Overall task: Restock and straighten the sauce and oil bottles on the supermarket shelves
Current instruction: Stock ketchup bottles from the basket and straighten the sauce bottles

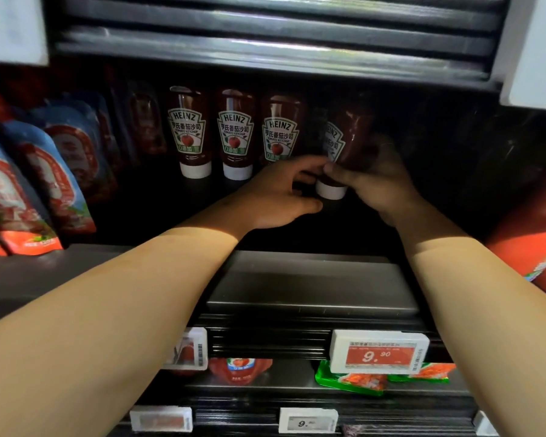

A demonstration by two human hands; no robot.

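**Both hands on the fourth ketchup bottle**

From my head camera: my right hand [374, 184] is wrapped around a Heinz ketchup bottle [347, 143], cap down, its label turned partly away. My left hand [279, 197] pinches at the same bottle's white cap [331, 191], fingers curled and thumb underneath. This bottle sits at the right end of a row; three more ketchup bottles [235, 134] stand to its left, caps down, labels facing me. Further left of the held bottle lean blue-and-red sauce pouches [49, 171]. Below it, on the shelf [312, 279] edge, hangs a red price tag [379, 351] reading 9.90.
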